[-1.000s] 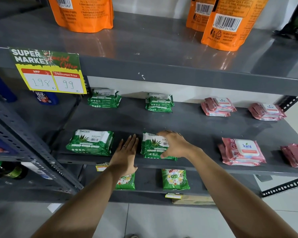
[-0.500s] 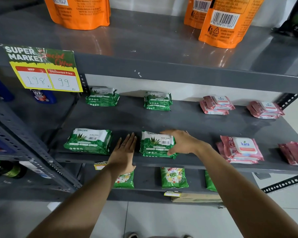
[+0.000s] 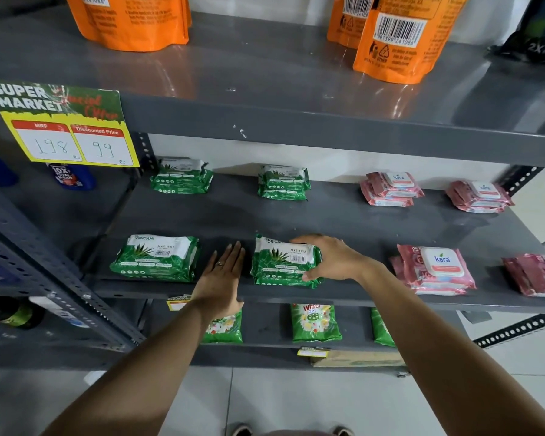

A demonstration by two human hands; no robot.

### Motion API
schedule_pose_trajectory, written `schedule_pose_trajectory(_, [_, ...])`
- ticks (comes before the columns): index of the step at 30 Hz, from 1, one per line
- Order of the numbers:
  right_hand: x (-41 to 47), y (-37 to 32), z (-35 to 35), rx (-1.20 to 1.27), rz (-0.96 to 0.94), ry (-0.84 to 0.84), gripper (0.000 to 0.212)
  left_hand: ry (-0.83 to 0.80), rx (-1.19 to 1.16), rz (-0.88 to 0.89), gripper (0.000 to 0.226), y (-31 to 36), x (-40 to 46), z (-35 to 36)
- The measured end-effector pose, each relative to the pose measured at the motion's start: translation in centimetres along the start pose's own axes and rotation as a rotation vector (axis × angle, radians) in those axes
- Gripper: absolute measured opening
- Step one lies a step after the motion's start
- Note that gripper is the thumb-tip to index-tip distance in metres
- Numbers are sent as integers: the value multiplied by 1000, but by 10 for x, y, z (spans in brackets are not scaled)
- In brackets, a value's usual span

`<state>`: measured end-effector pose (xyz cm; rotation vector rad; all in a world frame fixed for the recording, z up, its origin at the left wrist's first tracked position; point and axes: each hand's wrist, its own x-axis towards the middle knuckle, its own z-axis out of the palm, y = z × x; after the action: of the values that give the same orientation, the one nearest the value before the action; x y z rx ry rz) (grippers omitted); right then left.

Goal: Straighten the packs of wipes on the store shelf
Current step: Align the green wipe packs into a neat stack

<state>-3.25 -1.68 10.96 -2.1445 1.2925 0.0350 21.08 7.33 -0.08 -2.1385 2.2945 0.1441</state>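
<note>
With the right hand (image 3: 334,259) clasping the green plastic aloe wipes pack (image 3: 285,262) at the grey metal shelf's (image 3: 343,215) front edge, the flat, spread-fingered left hand (image 3: 222,278) beside it should guide its side square

Head-worn wide view, looking forward and down, close to the grey shelf (image 3: 343,221), floor visible below

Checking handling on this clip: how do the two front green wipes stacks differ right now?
The front-left green stack lies untouched; the front-middle green stack is gripped at its right end by the right hand. The left hand lies flat between them, nearer the middle stack. The middle stack looks slightly more skewed. Both are Origami aloe vera packs at the shelf's front edge.
</note>
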Motion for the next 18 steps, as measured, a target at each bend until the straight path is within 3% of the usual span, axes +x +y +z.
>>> schedule_pose_trajectory(18, [6,3,-3,-24,-9,-19,84,6,40,-10,117,1,2,0])
